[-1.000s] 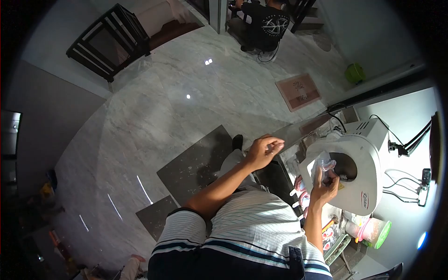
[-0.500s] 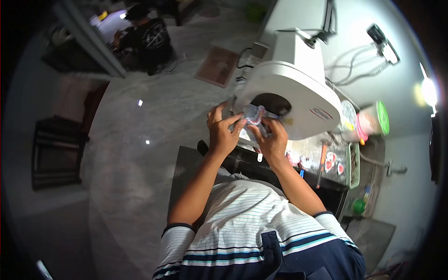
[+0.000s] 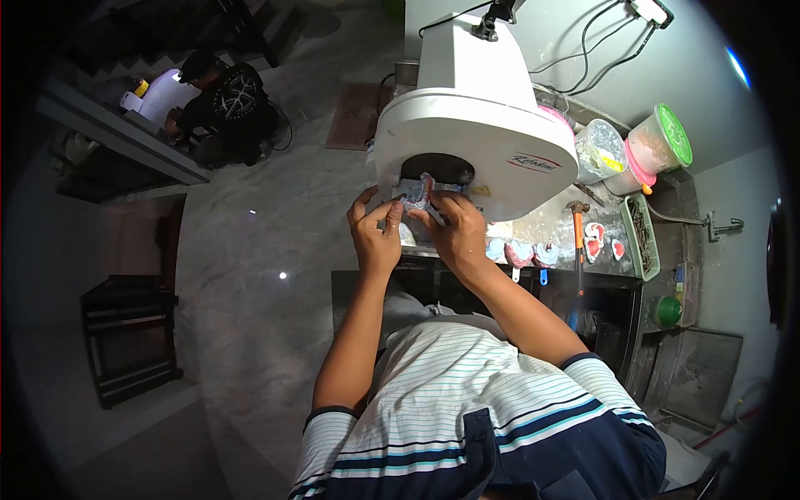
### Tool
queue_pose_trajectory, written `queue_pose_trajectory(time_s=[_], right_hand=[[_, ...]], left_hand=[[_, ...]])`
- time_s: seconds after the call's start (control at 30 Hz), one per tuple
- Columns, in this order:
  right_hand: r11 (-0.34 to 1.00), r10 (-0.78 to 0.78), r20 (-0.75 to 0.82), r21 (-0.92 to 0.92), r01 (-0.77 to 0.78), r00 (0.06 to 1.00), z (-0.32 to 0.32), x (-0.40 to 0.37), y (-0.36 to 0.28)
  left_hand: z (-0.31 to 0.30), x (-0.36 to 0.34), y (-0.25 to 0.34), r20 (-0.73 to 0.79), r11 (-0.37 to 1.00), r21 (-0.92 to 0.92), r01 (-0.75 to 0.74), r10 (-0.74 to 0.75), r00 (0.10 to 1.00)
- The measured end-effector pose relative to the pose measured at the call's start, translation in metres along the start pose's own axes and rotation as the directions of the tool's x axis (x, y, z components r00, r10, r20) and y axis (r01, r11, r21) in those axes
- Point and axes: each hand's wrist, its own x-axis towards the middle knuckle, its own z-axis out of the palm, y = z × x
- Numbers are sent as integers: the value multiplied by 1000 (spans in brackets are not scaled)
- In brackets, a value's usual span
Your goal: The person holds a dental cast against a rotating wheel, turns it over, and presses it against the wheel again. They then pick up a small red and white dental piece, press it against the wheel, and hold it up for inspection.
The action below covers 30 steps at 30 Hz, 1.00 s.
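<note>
A small horseshoe-shaped dental piece (image 3: 421,193), whitish with pink-red parts, is held at the dark round opening of a white machine (image 3: 475,142). My left hand (image 3: 377,237) pinches its left side between thumb and forefinger, the other fingers spread outward. On the opposite side, my right hand (image 3: 457,232) grips it with thumb and curled fingers. Both hands are just in front of the opening. The fingers partly cover the piece, so its underside is hidden.
Dental impressions in trays (image 3: 519,252) lie on the counter beside a hammer (image 3: 579,229) with an orange handle. Further right are small red-and-white pieces (image 3: 593,240), a green basket (image 3: 640,237) and plastic tubs (image 3: 658,137). Another person (image 3: 229,108) sits at the upper left.
My view has shifted, so the machine and hands appear further left and more of the counter shows. Both hands still hold the dental piece at the opening.
</note>
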Motion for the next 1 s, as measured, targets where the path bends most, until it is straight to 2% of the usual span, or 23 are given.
queue_pose_trajectory(time_s=[0.37, 0.5, 0.57, 0.83, 0.9, 1.0], right_hand=[[1000, -18, -55, 21, 19, 998, 7, -2, 3], [1000, -21, -25, 0, 21, 999, 4, -3, 4], [1000, -19, -10, -5, 19, 1000, -1, -4, 3], [995, -103, 75, 0, 104, 992, -11, -11, 1], [996, -87, 83, 11, 86, 993, -12, -11, 2], [998, -56, 65, 32, 54, 996, -10, -9, 2]], left_hand=[[1, 2, -1, 18, 998, -18, 60, -59, 998], [0, -1, 1, 49, 998, -27, 63, -62, 997], [-1, -4, 3, 41, 1000, -16, -18, 18, 999], [-11, -3, 31, -7, 985, 46, -165, 166, 986], [-11, 0, 34, 54, 982, -7, -189, 189, 981], [-6, 3, 34, 25, 969, 30, -247, 246, 969]])
